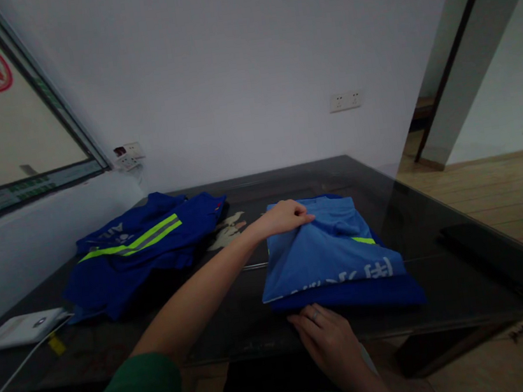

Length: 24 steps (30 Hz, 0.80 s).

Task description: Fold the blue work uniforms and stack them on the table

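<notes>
A light blue garment with white lettering and a small yellow-green strip lies folded on darker blue cloth on the dark table. My left hand reaches across to the garment's upper left part, its fingers closed in a pinch on the light blue fabric, which rises in creases toward them. Below the near edge of the cloth, at the table's front, is my right hand, a ring on one finger. Its fingers are bent and their tips are partly hidden by the dark cloth edge.
A crumpled dark blue garment with a yellow-green and grey stripe lies at the left. Nearer the left edge is a white device with a cable. A dark flat object lies at the right; a wall stands behind.
</notes>
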Each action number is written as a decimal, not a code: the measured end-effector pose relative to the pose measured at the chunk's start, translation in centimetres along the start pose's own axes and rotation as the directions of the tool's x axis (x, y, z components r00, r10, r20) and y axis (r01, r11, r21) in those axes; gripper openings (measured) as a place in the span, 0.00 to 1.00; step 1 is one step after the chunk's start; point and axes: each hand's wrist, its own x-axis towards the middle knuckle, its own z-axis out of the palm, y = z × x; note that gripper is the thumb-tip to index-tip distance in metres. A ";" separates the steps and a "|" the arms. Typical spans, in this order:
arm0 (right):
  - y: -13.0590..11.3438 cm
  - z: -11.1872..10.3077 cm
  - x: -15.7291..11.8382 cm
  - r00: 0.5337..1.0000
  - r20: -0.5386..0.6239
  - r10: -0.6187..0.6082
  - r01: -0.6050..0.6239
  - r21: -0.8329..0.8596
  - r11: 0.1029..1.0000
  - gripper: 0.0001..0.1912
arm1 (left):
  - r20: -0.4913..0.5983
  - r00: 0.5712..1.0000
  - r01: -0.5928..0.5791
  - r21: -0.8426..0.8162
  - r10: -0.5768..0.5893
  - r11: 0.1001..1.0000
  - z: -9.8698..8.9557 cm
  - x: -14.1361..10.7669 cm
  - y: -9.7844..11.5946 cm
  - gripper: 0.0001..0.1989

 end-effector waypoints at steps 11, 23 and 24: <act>-0.1 0.3 0.0 0.999 -0.035 0.010 -0.009 0.016 1.000 0.12 | 0.132 0.934 0.243 0.447 -0.332 0.861 5.5 -2.4 -0.2 0.23; 0.1 0.4 -0.2 1.000 0.002 0.018 -0.018 0.015 1.000 0.12 | -0.046 0.972 0.229 0.425 -0.232 0.876 3.9 -2.3 -0.2 0.14; 0.1 0.4 -0.2 1.000 0.006 0.021 -0.021 0.016 1.000 0.12 | -0.066 0.972 0.233 0.425 -0.227 0.875 3.5 -2.4 -0.1 0.15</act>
